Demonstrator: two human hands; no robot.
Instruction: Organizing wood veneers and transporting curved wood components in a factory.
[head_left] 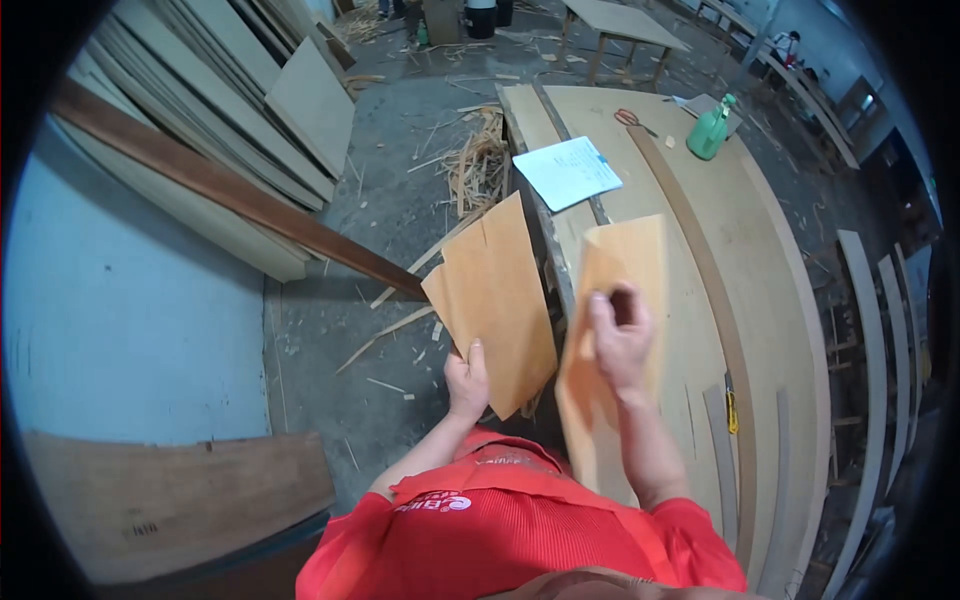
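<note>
My left hand grips a thin orange-brown wood veneer sheet by its lower left edge, thumb on top. That piece has a ragged upper left edge and hangs beside the workbench, over the floor. On the right, a second, longer veneer strip lies bent above the near left part of the bench. My right hand is closed at its middle, thumb and fingers curled into a ring; the exact grip on the strip is partly hidden by the hand.
The wooden workbench carries an open notebook, red-handled scissors, a green spray bottle, a yellow cutter knife and narrow wood strips. Offcuts litter the floor. Boards lean at left behind a brown bar.
</note>
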